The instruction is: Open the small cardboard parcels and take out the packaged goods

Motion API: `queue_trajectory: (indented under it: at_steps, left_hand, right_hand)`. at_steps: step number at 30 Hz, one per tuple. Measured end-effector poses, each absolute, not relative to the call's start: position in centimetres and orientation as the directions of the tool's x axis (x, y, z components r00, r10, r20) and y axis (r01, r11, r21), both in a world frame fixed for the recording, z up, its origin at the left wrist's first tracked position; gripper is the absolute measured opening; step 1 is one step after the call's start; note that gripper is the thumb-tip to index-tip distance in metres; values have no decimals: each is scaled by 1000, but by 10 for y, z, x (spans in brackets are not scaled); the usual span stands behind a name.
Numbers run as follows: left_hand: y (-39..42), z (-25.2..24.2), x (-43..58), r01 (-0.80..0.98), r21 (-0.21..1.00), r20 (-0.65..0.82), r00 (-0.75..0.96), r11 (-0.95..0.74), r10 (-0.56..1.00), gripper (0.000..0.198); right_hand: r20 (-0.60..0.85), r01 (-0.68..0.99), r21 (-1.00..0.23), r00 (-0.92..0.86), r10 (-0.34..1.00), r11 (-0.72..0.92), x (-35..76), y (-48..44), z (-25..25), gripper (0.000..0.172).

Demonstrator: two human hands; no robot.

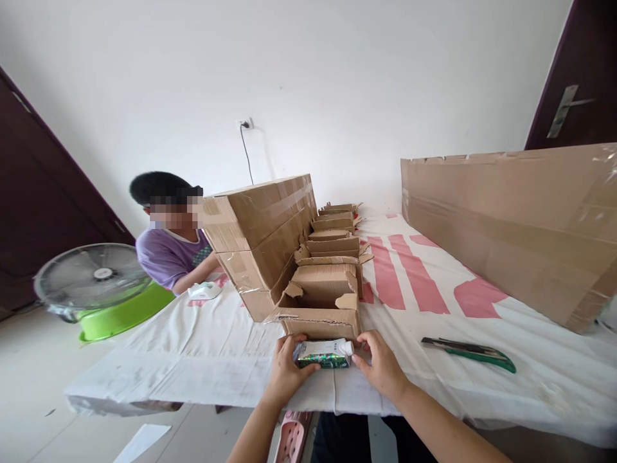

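A small drink carton point(324, 354), white and green with a white cap, lies on its side near the table's front edge. My left hand point(288, 370) is closed round its left end, thumb in front and fingers behind. At the cap end, my right hand point(380, 363) has thumb and forefinger apart; whether they touch the cap is hard to tell. Just behind the carton stands a cardboard structure point(260, 225), with a tall taped body and a row of open-topped compartments point(321, 328) along its right side.
A green-handled utility knife point(470, 354) lies to the right on the white and red tablecloth point(385, 386). A long cardboard panel point(506, 225) stands at the right. Another person point(168, 257) leans at the table's left, near a white object point(205, 291) and a fan point(96, 276).
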State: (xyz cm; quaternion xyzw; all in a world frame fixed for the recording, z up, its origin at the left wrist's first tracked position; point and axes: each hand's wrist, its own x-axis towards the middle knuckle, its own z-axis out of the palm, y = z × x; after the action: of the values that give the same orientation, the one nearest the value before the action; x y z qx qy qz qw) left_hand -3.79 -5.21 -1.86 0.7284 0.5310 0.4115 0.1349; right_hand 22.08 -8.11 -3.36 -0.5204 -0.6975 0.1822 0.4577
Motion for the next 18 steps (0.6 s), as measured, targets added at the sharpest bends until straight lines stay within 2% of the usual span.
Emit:
queue_trajectory:
  at_steps: [4,10,18]
  left_hand:
    - [-48,-22,-39,674,624,474,75,-395,877,48]
    - [-45,-27,-41,684,638,475,13,-354,880,53]
    - [-43,-24,-39,666,675,346,96,-318,934,48]
  right_hand:
    - [424,566,-734,-49,905,375,221,-82,-30,28]
    - [391,581,-732,-71,918,357,222,-82,-26,20]
    - [376,600,-721,-83,923,347,223,-79,-30,14]
